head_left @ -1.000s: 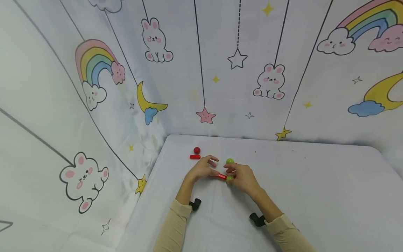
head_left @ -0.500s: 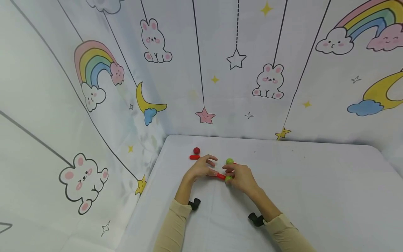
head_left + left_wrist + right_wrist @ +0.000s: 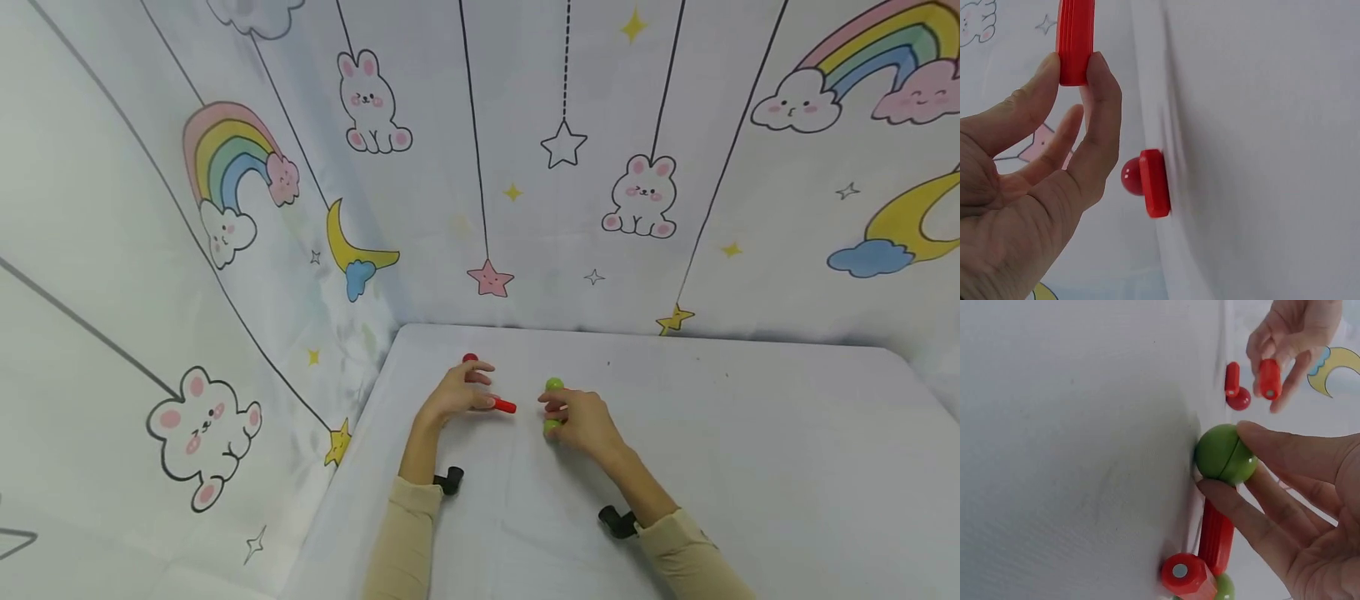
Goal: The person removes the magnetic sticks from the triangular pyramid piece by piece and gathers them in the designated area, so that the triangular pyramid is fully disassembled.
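Note:
My left hand (image 3: 453, 392) pinches a ribbed red rod (image 3: 1075, 44) between thumb and finger, above the table. Its free end points toward my right hand, with a gap between. With thumb and fingertip, my right hand (image 3: 588, 423) grips a green ball (image 3: 1225, 453) that has a seam round it. From this ball a red rod (image 3: 1215, 540) runs to a second green ball (image 3: 554, 384), partly hidden in the right wrist view. Beside that ball lies another red rod (image 3: 1188, 575) with a grey disc in its end.
A red ball (image 3: 1132, 176) and a loose red rod (image 3: 1155, 183) lie side by side at the table's back left; my left hand hides that rod in the head view. The white-covered table (image 3: 750, 467) meets a printed cloth wall (image 3: 525, 225) behind.
My left hand has drawn back to the left with its red rod, whose end was at the near green ball and is now apart from it. The right hand stays nearly in place.

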`<state>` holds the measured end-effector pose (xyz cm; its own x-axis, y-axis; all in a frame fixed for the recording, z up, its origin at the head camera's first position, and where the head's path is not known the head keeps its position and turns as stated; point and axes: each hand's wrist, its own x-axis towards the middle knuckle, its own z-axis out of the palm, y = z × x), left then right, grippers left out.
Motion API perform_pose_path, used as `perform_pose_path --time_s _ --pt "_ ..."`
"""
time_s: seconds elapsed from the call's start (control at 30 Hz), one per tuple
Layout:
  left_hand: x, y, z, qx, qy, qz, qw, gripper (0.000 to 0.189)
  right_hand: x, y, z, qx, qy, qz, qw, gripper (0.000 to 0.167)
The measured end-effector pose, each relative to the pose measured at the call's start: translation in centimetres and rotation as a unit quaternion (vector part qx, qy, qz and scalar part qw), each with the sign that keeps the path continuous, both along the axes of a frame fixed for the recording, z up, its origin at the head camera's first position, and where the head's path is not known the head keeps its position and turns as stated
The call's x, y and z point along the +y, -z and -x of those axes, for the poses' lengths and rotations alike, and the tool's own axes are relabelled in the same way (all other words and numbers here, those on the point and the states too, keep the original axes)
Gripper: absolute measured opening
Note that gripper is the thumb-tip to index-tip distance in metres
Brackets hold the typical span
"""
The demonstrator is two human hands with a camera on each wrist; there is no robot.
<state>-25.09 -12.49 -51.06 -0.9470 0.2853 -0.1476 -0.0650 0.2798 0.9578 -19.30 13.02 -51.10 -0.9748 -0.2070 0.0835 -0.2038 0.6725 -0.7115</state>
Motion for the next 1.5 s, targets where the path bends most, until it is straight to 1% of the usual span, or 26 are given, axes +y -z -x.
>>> perform_pose_path --time_s 0.07,0.2,0.27,0.47,0.53,0.63,0.7,0.8,1.0,1.13,1.23,1.33,1.5 --pt "-0.7 -0.3 0.0 -0.001 -0.005 -0.006 1.0000 0.065 0.3 0.2 0.1 -0.001 0.002 0.005 1.0000 0.052" --pt "-1.6 -0.6 0.0 0.014 -0.017 0.020 0.9995 0.064 0.5 0.3 0.2 0.006 -0.008 0.016 0.9998 0.053" --pt "-1.9 -0.6 0.1 0.021 -0.023 0.028 0.9991 0.063 0.5 0.2 0.1 0.006 -0.009 0.018 0.9998 0.053" --pt "-2.7 -0.4 0.1 0.017 -0.036 0.009 0.9992 0.057 0.5 0.0 0.2 0.002 -0.011 0.019 0.9998 0.053" --pt "-2.9 -0.4 0.0 0.013 -0.043 0.001 0.9990 0.058 0.5 0.0 0.1 0.004 -0.013 0.020 0.9997 0.053" --pt "-3.3 -0.3 0.0 0.011 -0.060 0.002 0.9981 0.057 0.5 -0.1 0.1 0.009 -0.015 0.020 0.9996 0.052" --pt "-3.5 -0.2 0.1 0.008 -0.071 0.001 0.9974 0.057 0.6 -0.1 0.1 0.013 -0.016 0.018 0.9996 0.052" --pt "-3.6 0.1 0.1 0.009 -0.087 0.012 0.9961 0.057 0.5 -0.1 0.1 0.017 -0.018 0.011 0.9996 0.052" --pt "-3.9 0.4 0.2 0.017 -0.121 0.032 0.9920 0.057 0.5 -0.1 0.1 0.023 -0.020 -0.002 0.9995 0.053" --pt "-4.1 0.5 0.4 0.010 -0.142 0.031 0.9893 0.058 0.5 0.0 0.2 0.024 -0.018 -0.004 0.9995 0.055" --pt "-4.2 0.6 0.5 0.005 -0.157 0.039 0.9869 0.058 0.5 0.0 0.2 0.026 -0.020 -0.005 0.9994 0.056" --pt "-4.3 0.6 0.5 0.004 -0.167 0.051 0.9846 0.059 0.5 0.0 0.1 0.029 -0.025 -0.001 0.9993 0.056" --pt "-4.4 0.8 0.6 0.010 -0.172 0.064 0.9830 0.060 0.4 0.0 -0.1 0.030 -0.025 0.005 0.9992 0.056"
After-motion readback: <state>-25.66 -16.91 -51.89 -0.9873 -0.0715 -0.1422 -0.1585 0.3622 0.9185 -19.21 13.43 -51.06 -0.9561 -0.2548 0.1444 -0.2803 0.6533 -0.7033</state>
